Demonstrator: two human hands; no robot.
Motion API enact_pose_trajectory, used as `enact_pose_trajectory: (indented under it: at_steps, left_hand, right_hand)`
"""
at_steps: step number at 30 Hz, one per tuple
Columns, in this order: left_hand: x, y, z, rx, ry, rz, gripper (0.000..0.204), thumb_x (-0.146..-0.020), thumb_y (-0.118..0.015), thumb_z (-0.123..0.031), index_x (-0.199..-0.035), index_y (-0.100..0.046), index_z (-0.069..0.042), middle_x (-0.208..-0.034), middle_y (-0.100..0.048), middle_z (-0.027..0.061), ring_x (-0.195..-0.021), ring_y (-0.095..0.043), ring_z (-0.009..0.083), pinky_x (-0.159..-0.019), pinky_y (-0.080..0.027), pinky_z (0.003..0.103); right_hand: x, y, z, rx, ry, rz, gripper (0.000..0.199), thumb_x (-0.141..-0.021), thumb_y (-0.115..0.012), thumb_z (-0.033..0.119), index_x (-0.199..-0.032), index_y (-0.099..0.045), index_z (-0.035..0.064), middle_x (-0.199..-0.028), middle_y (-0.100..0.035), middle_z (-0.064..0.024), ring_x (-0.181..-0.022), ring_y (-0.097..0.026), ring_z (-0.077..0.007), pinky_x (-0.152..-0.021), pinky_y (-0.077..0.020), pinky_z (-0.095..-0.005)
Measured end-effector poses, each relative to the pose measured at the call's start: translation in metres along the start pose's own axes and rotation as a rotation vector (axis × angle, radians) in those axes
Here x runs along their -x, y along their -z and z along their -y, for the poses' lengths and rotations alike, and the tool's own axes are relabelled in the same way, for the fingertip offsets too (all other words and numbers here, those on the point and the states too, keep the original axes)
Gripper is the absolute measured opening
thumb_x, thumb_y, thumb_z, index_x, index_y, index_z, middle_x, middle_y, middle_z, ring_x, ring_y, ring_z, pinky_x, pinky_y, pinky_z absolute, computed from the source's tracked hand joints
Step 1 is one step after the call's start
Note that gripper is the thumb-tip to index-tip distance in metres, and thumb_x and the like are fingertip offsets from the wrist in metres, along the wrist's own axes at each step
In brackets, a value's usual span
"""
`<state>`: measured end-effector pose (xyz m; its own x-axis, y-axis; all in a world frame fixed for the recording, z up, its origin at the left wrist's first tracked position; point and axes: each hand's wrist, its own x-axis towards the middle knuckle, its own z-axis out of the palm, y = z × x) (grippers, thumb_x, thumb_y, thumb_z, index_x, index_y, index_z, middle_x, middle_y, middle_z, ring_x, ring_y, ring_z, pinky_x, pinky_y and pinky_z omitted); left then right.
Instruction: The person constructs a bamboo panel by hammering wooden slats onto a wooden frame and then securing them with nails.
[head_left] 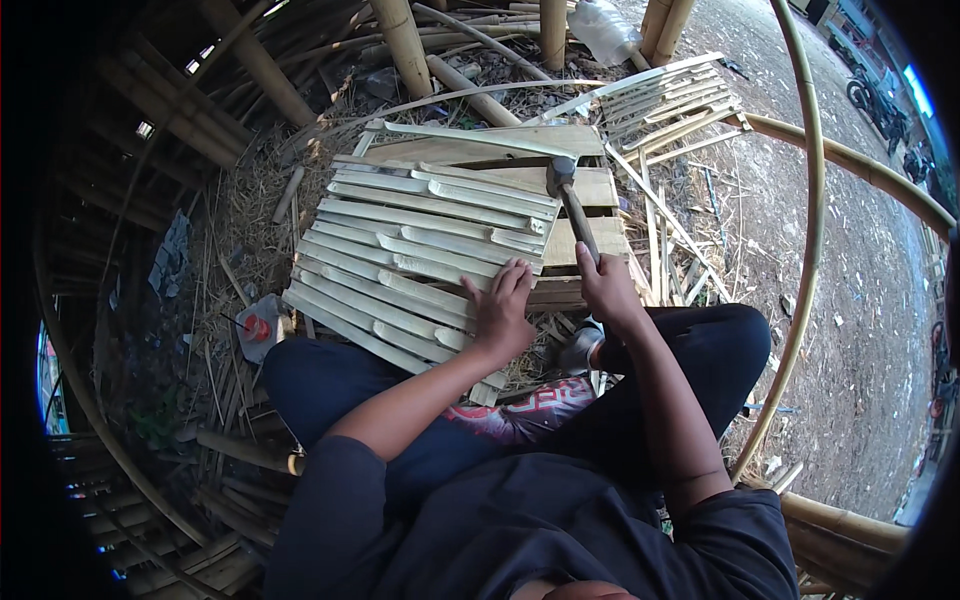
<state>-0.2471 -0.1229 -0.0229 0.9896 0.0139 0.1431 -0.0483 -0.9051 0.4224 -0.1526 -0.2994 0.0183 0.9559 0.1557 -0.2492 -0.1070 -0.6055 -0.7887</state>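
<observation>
In my right hand (607, 290) is a hammer (577, 210), gripped low on its wooden handle. Its metal head points away from me, just beyond the right edge of a panel of split bamboo slats (400, 235). The pale slats lie side by side, joined by strips across their ends. My left hand (503, 315) rests on the panel near its right edge, thumb spread from the fingers. Whether a nail is under the fingertips cannot be made out. Wooden boards (585, 188) lie beneath the panel.
A second slatted bamboo piece (680, 100) lies at the far right. A clear plastic container with something red (258, 327) stands left of my knee. Bamboo posts (401, 45) rise at the back, and a curved pole (812, 180) arches on the right. Scraps litter the ground.
</observation>
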Motion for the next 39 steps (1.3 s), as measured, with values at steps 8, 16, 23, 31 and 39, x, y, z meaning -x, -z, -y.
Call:
enact_pose_trajectory:
  at_steps: [8,16,23,31,39]
  left_hand:
    - [0.004,0.005,0.001,0.015,0.042,0.054,0.077,-0.066,-0.067,-0.002,-0.141,-0.054,-0.004,-0.150,-0.049,0.0067,-0.148,-0.038,0.0227,-0.112,-0.013,0.081]
    - [-0.005,0.003,0.001,0.012,0.021,0.031,0.077,-0.065,-0.068,-0.001,-0.141,-0.054,-0.006,-0.150,-0.049,0.0074,-0.149,-0.037,0.0239,-0.112,-0.013,0.081]
    - [0.004,0.001,0.006,0.004,0.024,0.000,0.074,-0.065,-0.071,-0.003,-0.137,-0.057,-0.006,-0.148,-0.050,0.0070,-0.147,-0.039,0.0236,-0.112,-0.012,0.082]
    - [0.002,0.003,-0.002,0.017,0.019,0.018,0.073,-0.066,-0.068,-0.001,-0.138,-0.057,-0.005,-0.148,-0.051,0.0066,-0.147,-0.040,0.0229,-0.111,-0.010,0.083]
    - [0.002,0.002,0.000,0.013,0.017,0.025,0.072,-0.067,-0.062,0.002,-0.139,-0.056,-0.004,-0.149,-0.050,0.0069,-0.148,-0.039,0.0225,-0.112,-0.011,0.081]
  right_hand:
    - [0.002,-0.001,-0.006,-0.309,-0.043,0.080,0.058,-0.107,-0.049,0.049,-0.073,-0.055,0.0027,-0.056,-0.047,-0.0003,-0.044,-0.043,-0.0117,-0.042,-0.0348,-0.0335]
    - [-0.012,-0.019,-0.022,-0.040,-0.019,0.032,0.064,-0.104,-0.054,0.050,-0.072,-0.058,-0.0052,-0.058,-0.054,-0.0110,-0.056,-0.057,-0.0214,-0.057,-0.0472,-0.0407]
    - [0.000,0.002,-0.001,-0.441,-0.063,0.120,0.053,-0.106,-0.051,0.052,-0.073,-0.045,0.0117,-0.053,-0.036,0.0051,-0.037,-0.031,-0.0072,-0.035,-0.0241,-0.0274]
    - [-0.014,-0.007,-0.017,-0.234,-0.202,0.155,0.054,-0.103,-0.056,0.054,-0.077,-0.053,0.0072,-0.055,-0.043,0.0026,-0.039,-0.038,-0.0107,-0.036,-0.0315,-0.0309]
    - [-0.013,0.021,0.005,-0.443,-0.036,0.024,0.051,-0.105,-0.054,0.051,-0.073,-0.046,0.0123,-0.053,-0.037,0.0061,-0.039,-0.034,-0.0060,-0.036,-0.0260,-0.0268]
